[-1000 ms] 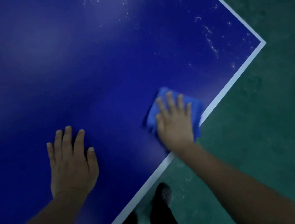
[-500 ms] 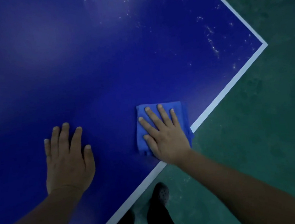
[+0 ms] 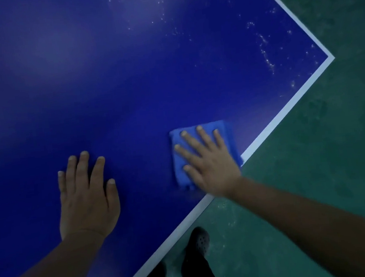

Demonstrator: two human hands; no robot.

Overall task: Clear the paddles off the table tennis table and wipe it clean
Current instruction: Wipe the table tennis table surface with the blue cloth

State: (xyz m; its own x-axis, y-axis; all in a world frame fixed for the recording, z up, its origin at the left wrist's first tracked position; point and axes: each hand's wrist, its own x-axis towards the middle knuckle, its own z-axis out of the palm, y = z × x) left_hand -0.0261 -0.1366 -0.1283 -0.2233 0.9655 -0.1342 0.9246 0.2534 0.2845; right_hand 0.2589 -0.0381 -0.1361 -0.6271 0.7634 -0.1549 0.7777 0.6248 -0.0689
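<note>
Both hands lie flat on the blue worktop (image 3: 127, 77). On the left, the left hand (image 3: 86, 197) rests palm down, fingers straight and slightly apart, holding nothing. Further right, the right hand (image 3: 210, 160) presses spread fingers onto a folded blue cloth (image 3: 227, 132) just inside the white edge line (image 3: 285, 109). White specks (image 3: 265, 51) dot the surface toward the far corner. Below the edge, 1 dark shoe (image 3: 199, 240) stands on the green floor (image 3: 323, 170).

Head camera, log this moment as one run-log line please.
phase: wiping | right hand flat on blue cloth near table edge | left hand flat on table | specks remain near corner
</note>
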